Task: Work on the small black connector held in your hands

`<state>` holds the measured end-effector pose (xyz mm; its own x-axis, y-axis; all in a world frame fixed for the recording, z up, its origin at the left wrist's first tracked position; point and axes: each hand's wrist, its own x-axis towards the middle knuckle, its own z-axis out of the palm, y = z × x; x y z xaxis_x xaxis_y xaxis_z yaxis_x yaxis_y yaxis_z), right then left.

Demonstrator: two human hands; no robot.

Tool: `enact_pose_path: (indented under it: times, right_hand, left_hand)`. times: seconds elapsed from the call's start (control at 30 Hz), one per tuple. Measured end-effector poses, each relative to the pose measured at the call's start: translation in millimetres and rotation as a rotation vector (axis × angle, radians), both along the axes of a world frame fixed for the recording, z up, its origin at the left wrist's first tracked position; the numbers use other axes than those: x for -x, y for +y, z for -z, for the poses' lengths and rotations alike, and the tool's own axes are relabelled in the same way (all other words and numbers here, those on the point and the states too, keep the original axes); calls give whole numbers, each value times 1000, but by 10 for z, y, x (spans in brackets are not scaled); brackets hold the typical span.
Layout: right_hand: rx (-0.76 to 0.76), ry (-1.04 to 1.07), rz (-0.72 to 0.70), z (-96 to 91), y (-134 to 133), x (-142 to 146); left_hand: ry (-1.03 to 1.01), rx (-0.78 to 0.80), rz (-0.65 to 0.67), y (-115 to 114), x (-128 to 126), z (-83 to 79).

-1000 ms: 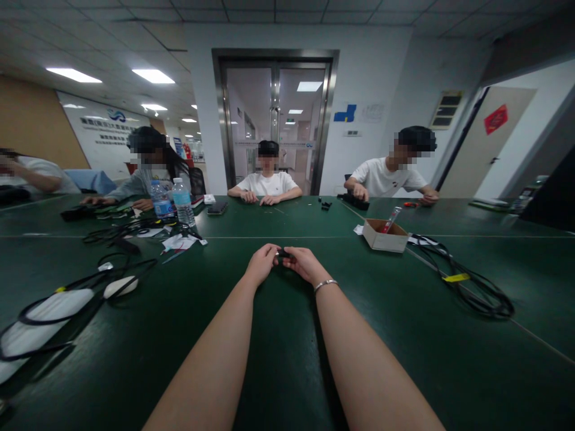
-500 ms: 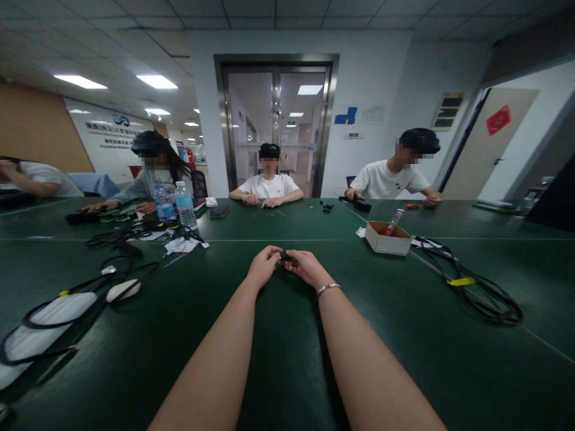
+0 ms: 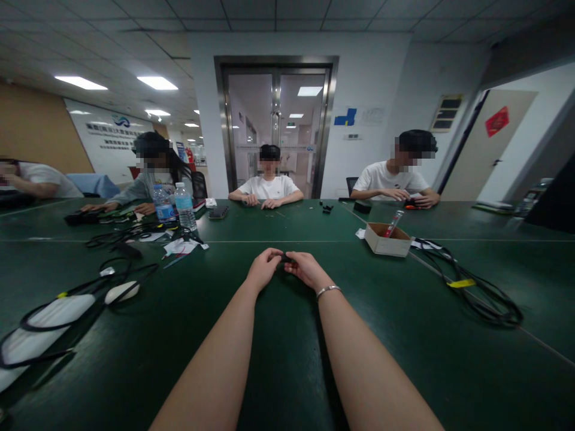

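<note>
My left hand (image 3: 263, 267) and my right hand (image 3: 306, 267) meet at the middle of the dark green table (image 3: 287, 359), fingertips pinched together. Between them sits a small black part (image 3: 286, 258), gripped from both sides; its shape is too small to make out. A thin bracelet (image 3: 327, 290) circles my right wrist. Both forearms stretch forward, low over the tabletop.
A small cardboard box (image 3: 387, 239) with a red-capped tube stands to the right, beside a coiled black cable (image 3: 480, 296) with a yellow tag. On the left lie black cables (image 3: 90, 287), white pads, papers and two water bottles (image 3: 179, 206). Several people sit at the far side.
My hands have stayed pinched on the small part. The person at the far right has drawn both hands together in front of them. The view has tilted slightly.
</note>
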<state>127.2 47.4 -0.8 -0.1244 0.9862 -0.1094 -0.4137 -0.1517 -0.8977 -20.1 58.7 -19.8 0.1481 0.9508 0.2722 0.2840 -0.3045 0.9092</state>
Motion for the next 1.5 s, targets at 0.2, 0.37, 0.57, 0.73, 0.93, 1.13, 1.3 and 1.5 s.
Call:
enact_pose_path:
  times: [0.2, 0.37, 0.57, 0.73, 0.93, 1.13, 1.3, 1.5]
  right_hand:
    - [0, 2, -5, 9, 11, -4]
    - [-1, 11, -9, 35, 44, -5]
    - [-9, 6, -10, 50, 56, -17]
    - [-5, 3, -22, 40, 46, -12]
    - [-3, 0, -10, 24, 32, -4]
    - [-14, -14, -27, 28, 35, -15]
    - [-15, -18, -30, 36, 47, -15]
    - [-9, -16, -30, 36, 48, -7]
  left_hand:
    - [-20, 12, 14, 20, -2, 19]
    - [-28, 14, 23, 43, -5, 45]
    - [-13, -28, 1, 46, 6, 44]
    - [1, 3, -8, 8, 3, 15]
    - [9, -8, 4, 35, 6, 36]
    - [14, -16, -4, 29, 10, 28]
    - [43, 4, -5, -2, 6, 2]
    - [70, -9, -25, 29, -1, 37]
